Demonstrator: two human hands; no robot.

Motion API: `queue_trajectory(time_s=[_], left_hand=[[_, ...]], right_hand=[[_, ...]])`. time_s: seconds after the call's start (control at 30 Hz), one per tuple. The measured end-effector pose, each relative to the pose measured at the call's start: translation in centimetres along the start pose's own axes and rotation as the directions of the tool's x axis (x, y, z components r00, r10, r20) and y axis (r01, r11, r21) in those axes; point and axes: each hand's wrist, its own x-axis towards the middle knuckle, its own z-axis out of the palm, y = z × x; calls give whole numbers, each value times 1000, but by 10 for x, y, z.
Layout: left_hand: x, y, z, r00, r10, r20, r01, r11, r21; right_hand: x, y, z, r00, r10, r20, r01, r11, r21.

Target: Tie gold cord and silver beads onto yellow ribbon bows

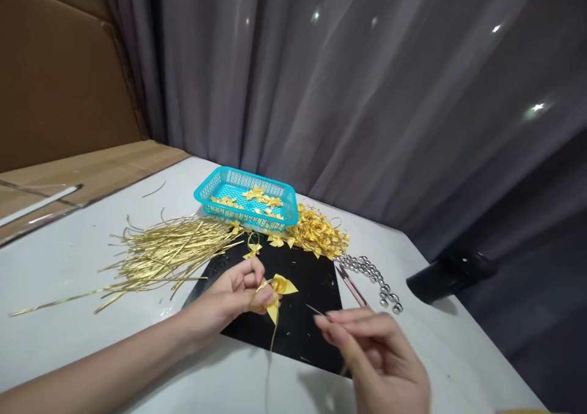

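Pinched between the thumb and fingers of my left hand [236,292] is a yellow satin ribbon bow [284,286] with a loop of gold cord. A thin strand [274,336] hangs down from it. To its right, my right hand [383,356] grips a needle [315,309] between thumb and fingertips, its point toward the bow but apart from it. Both hands are over or beside a black mat [307,279]. Another small bow [252,250] with a cord loop lies at the mat's far edge.
A turquoise basket [245,172] with several yellow bows stands at the back. Gold cords [174,249] lie left, a heap of yellow bows [318,230] right. Small snips [352,287], silver beads [367,268] and a black cylinder [452,276] sit further right. A cardboard box [64,65] bounds the left.
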Motion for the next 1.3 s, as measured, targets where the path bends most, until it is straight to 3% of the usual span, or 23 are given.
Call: queue_trajectory(time_s=[0.1, 0.3, 0.37, 0.43, 0.53, 0.8, 0.93, 1.3], left_hand=[[-1, 0, 2, 999, -11, 50, 11, 1000, -1], [-1, 2, 5, 997, -14, 81, 16, 1000, -21], [-1, 2, 5, 997, -10, 78, 12, 1000, -25], [-2, 2, 5, 997, -16, 70, 17, 1000, -21], [-3, 2, 4, 997, -50, 65, 50, 999, -1], [-3, -1, 2, 995, -90, 33, 90, 996, -1], [-3, -1, 1, 996, -84, 16, 84, 996, -1], [-2, -2, 0, 995, -99, -5, 99, 995, 5]], right_hand=[[-3, 11, 21, 978, 209, 11, -210, 976, 65], [-7, 24, 15, 962, 263, 80, -262, 965, -18], [-5, 26, 12, 970, 215, 117, -202, 973, -114], [-2, 26, 9, 974, 111, 195, -63, 970, -237], [2, 23, 5, 971, -9, 241, 83, 951, -297], [-1, 17, 8, 955, -149, 255, 244, 884, -398], [0, 16, 6, 911, -205, 358, 354, 833, -425], [3, 18, 5, 871, -214, 442, 418, 797, -437]])
